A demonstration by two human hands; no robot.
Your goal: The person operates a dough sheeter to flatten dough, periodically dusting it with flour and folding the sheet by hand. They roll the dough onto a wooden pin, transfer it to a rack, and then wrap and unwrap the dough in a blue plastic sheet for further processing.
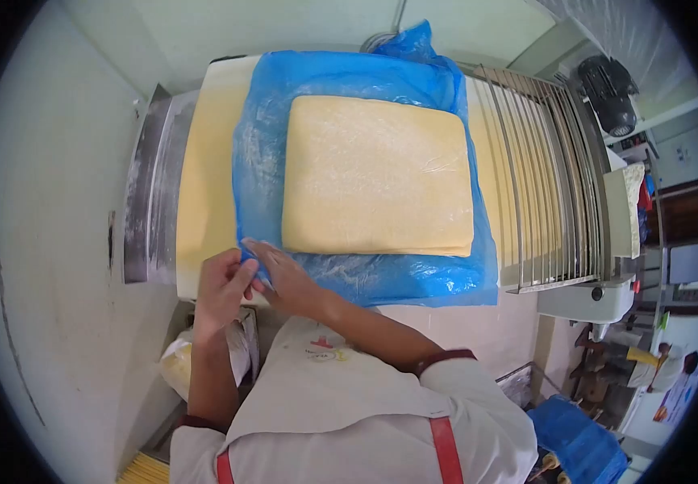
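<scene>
A large rectangular block of pale yellow dough (377, 173), dusted with flour, lies on a blue plastic sheet (264, 145). The sheet's near left corner is gathered between my two hands. My left hand (224, 282) is closed, thumb and fingers pinching the blue plastic there. Beside it, my right hand (288, 278) is stretched out with its fingers straight, the palm side against the bunched plastic. Both hands are just off the near left corner of the dough block.
Pale yellow dough or belt surface (208, 177) runs beneath the sheet. A metal wire guard (538, 177) stands on the right, and a metal tray end (155, 185) on the left. A black motor (607, 93) sits behind. Another person (659, 367) is far right.
</scene>
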